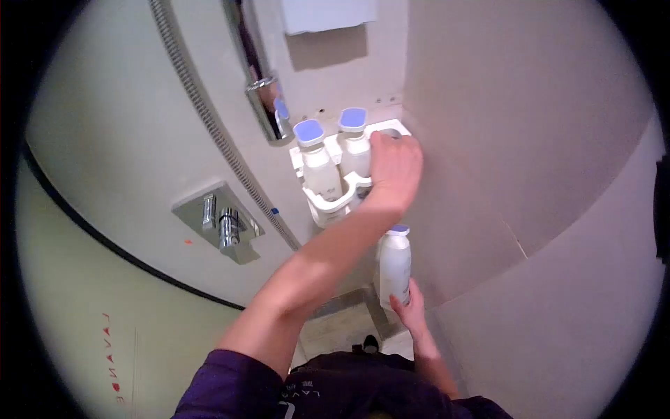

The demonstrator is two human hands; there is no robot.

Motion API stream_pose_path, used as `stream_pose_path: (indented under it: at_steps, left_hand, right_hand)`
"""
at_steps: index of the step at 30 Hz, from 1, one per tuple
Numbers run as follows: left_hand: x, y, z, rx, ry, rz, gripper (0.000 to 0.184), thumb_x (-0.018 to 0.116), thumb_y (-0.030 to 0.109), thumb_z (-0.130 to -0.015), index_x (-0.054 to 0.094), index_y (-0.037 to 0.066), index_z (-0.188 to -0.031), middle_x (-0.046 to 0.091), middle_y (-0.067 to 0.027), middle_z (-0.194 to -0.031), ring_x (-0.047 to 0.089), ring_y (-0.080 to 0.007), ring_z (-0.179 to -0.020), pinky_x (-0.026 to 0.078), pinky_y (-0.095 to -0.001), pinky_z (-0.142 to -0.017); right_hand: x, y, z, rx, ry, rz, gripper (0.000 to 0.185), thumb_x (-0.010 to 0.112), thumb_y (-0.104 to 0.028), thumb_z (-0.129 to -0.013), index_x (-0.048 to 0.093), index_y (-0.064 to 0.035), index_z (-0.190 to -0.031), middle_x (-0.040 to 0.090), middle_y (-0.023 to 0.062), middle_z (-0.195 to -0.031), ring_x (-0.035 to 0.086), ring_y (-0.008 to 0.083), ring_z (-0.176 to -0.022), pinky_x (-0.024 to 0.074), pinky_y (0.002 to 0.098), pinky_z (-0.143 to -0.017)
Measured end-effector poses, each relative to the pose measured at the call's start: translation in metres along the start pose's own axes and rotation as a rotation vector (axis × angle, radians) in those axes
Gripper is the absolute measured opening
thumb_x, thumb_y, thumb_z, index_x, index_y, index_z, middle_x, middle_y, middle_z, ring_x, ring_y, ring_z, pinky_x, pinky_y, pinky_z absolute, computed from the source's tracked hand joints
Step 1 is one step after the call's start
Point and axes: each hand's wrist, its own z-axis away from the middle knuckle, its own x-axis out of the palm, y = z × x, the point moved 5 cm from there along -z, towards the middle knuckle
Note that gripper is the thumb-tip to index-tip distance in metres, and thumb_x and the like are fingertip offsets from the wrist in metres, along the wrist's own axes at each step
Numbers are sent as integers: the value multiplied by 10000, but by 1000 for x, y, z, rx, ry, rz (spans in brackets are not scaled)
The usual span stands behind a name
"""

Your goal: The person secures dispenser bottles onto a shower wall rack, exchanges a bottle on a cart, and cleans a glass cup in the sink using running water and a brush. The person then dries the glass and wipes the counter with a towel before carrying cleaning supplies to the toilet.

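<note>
My left hand (398, 164) reaches to the right end of a white wall rack (329, 206), its fingers curled down beside a round opening; whatever they hold is hidden. Two white bottles with blue caps stand upright in the rack, one on the left (321, 174) and one in the middle (356, 150), just left of my left hand. Lower down, my right hand (412, 307) is closed around the lower part of another white bottle (396, 265) with a blue cap, held upright below the rack.
A chrome shower fitting (269, 112) hangs above the rack's left side, and a ribbed hose (209, 119) runs down the wall. A chrome mixer control (228, 227) is at the left. A smooth wall (516, 167) rises close on the right. A dark shoe (370, 343) shows below.
</note>
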Motion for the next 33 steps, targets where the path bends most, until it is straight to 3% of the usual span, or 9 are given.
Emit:
stream_pose_path:
  at_steps: [2,6,11,15,21,27,30,33]
  left_hand:
    - [-5,7,-5,24,50,17,110,546,175,-804,620,101,-771,622,-38,-691,580,-187,-719,327,-374,-750]
    - [2,-1,10,2,103,-121,126,544,183,-804,601,121,-711,609,-47,-645,564,-176,-689,324,-353,-738]
    - [12,-6,5,-45,23,-57,146,549,232,-825,598,126,-737,606,-44,-636,556,-178,-684,327,-351,-738]
    - [17,-11,8,64,140,47,163,571,252,-814,586,103,-748,607,-61,-682,548,-197,-719,337,-357,-727]
    - [10,-5,13,-24,101,-19,174,569,259,-817,569,99,-751,583,-50,-649,536,-197,-723,336,-349,-717]
    - [6,-16,9,147,135,-42,193,562,268,-818,566,94,-736,571,-47,-621,529,-199,-713,349,-347,-739]
    - [7,-18,10,190,89,-7,188,581,256,-803,547,76,-758,591,-78,-760,520,-212,-731,362,-362,-734]
    - [-9,-17,33,111,119,243,261,636,216,-760,555,26,-920,563,-137,-1005,534,-260,-911,381,-390,-818]
  right_hand:
    - [-4,2,-7,2,17,-118,423,649,-131,-749,496,-28,-1130,569,99,-1028,524,163,-967,421,337,-853]
    - [1,1,10,52,41,-137,421,646,-130,-739,500,-19,-1118,567,91,-1011,521,164,-965,419,328,-852]
    - [-10,15,20,-9,13,63,453,661,-117,-714,497,-13,-1124,552,84,-1014,520,167,-969,417,314,-853]
    - [-24,8,14,12,50,-129,456,646,-106,-716,492,-3,-1133,546,79,-1023,519,166,-971,414,314,-859]
    - [-33,-3,22,24,105,-250,492,651,-152,-715,488,4,-1152,545,74,-1040,518,170,-977,410,320,-872]
    - [-36,-8,13,20,85,-98,546,667,-199,-691,486,10,-1162,546,91,-1065,514,187,-1007,404,340,-890]
    - [-38,-19,14,5,106,-103,593,661,-199,-689,458,14,-1203,541,110,-1106,506,198,-1051,393,346,-916]
    - [-39,-32,11,-19,134,-165,647,654,-201,-688,419,17,-1250,528,127,-1151,499,207,-1087,387,348,-935]
